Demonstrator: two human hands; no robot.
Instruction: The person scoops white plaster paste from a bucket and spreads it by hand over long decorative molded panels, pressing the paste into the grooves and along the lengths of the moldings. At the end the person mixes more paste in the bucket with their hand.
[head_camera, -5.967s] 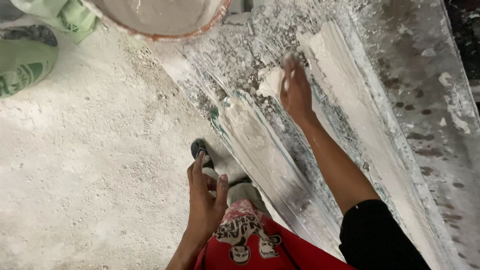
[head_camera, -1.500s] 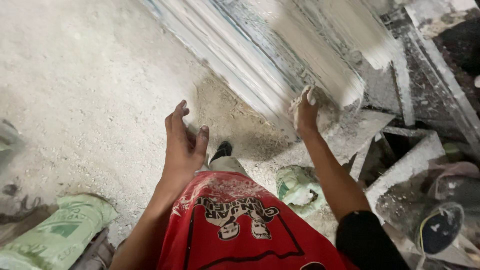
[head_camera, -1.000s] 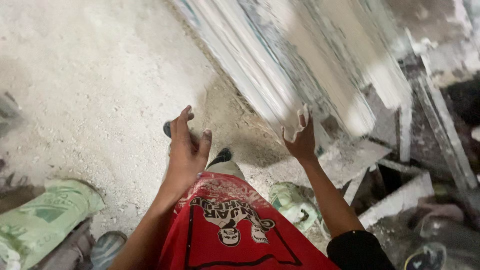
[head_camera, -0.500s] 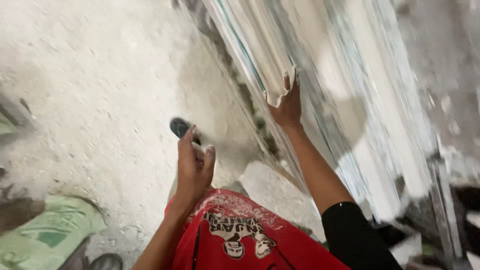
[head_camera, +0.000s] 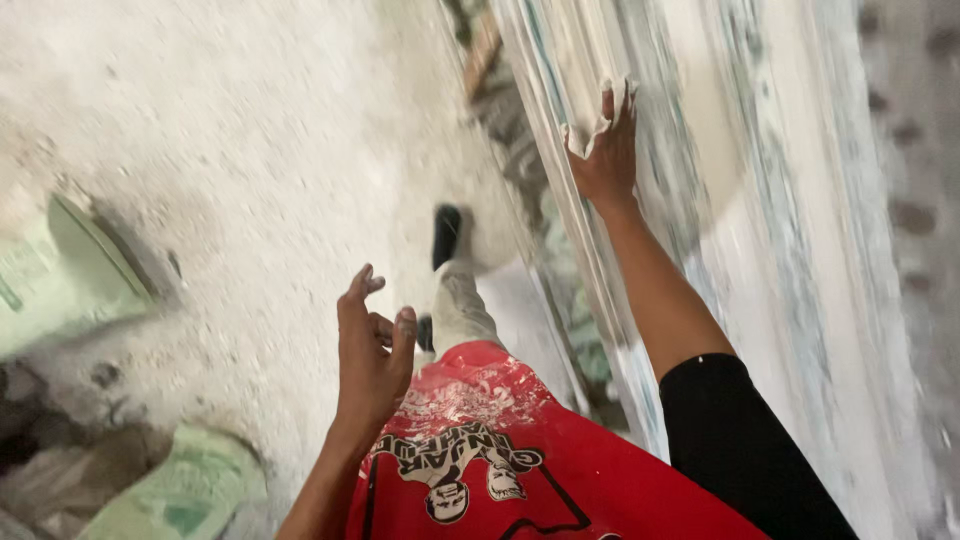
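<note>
Right hand (head_camera: 603, 150) pressing white rag (head_camera: 598, 125) on streaked plaster moulding (head_camera: 700, 200), left hand (head_camera: 370, 350) loosely spread, empty

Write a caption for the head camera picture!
Right hand presses a white rag on the long white moulded plaster strip; left hand hangs empty.

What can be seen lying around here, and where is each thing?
moulded slab: one, white with grey-blue streaks, long and ridged, leaning along the right side
floor: one, pale grey and dusty, left and centre
sacks: two, light green, one at the left edge, one at the bottom left
rubble: a strip of blurred grey and brown bits along the foot of the slab
shoe: one, black, on the floor at the centre
shirt: one, red with a white print and a black sleeve, bottom centre
left hand: bare, open, in the air over the floor
right hand: bare, pressing a small white lump or rag against the slab
</note>
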